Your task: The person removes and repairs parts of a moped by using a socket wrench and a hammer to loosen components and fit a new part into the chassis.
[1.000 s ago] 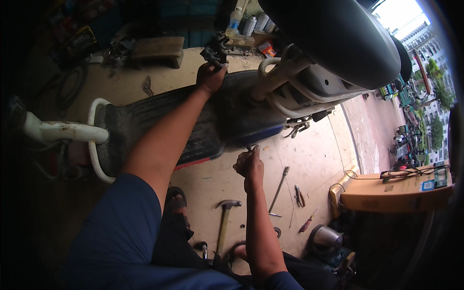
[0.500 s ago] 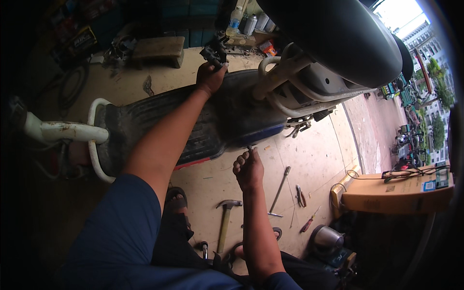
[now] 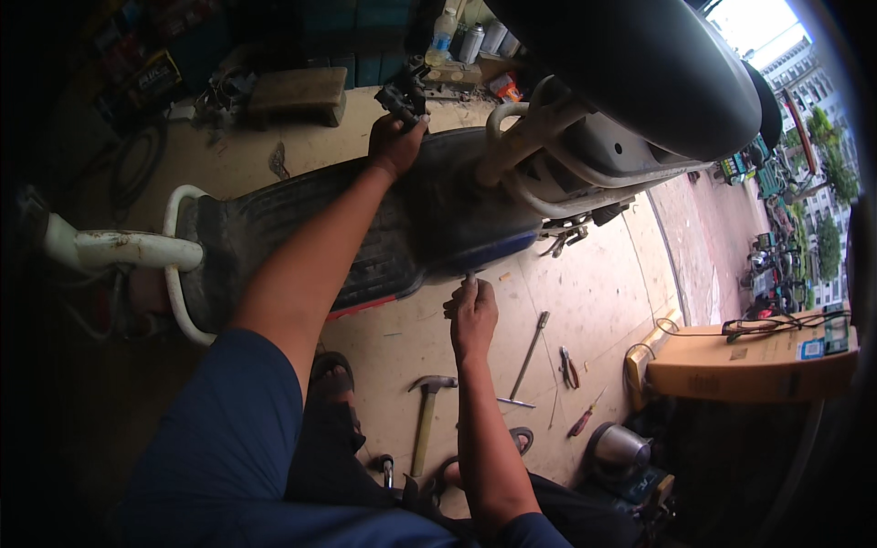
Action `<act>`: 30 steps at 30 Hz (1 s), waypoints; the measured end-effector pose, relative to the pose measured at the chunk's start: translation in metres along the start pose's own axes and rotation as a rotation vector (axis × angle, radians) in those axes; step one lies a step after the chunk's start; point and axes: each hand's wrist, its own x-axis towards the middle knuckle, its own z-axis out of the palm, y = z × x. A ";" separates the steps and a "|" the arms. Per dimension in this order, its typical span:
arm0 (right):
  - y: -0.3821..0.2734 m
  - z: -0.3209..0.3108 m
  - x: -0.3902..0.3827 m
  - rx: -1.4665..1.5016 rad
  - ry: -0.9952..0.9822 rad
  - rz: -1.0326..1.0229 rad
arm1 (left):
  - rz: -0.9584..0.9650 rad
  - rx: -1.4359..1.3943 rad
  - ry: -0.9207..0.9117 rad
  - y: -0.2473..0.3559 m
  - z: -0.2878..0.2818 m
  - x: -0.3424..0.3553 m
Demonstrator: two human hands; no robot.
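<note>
Scooter (image 3: pixel 457 205): largest item. Its long axis is laid from the left edge to the upper right of the frame, with the dark seat (image 3: pixel 639 73) at upper right and the ribbed footboard (image 3: pixel 256 219) left of centre. The body is flanked by both hands: the left hand (image 3: pixel 396 144) is placed at its upper side, the left forearm being stretched across the footboard; the right hand (image 3: pixel 473 315) is placed at its lower edge, fingertips directed upward. That lower edge is therefore nearer to the right hand. Whether it is touched cannot be told.

Carton (image 3: pixel 713 374): right of frame, orange-brown. A blue-and-white label (image 3: pixel 809 352) and faint printing are borne on it. Light lettering is also noted on a dark box (image 3: pixel 155 80) at upper left. No wording transcribed.

Low wooden stool (image 3: pixel 297 94): upper left, apart from both hands.

Hammer (image 3: pixel 423 429), T-handled tool (image 3: pixel 529 356), pliers (image 3: pixel 569 369), screwdriver (image 3: pixel 581 422): laid on the floor (image 3: pixel 603 292), lower centre to lower right; none held.

Black part (image 3: pixel 402 99): upper centre, irregular. Held in the left grip, much of it exposed above the fist; long axis not resolved.

Right grip: narrow, fingers curled. Whether anything small is pinched cannot be told.
</note>
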 end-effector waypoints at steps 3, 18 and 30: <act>0.008 0.003 0.001 -0.132 0.054 -0.132 | 0.020 0.010 0.002 0.001 0.003 -0.003; 0.017 -0.009 0.013 0.337 -0.170 0.174 | 0.065 -0.027 0.050 0.003 0.006 -0.003; 0.012 -0.010 0.015 0.669 -0.225 0.449 | 0.056 -0.030 0.050 0.001 0.004 -0.002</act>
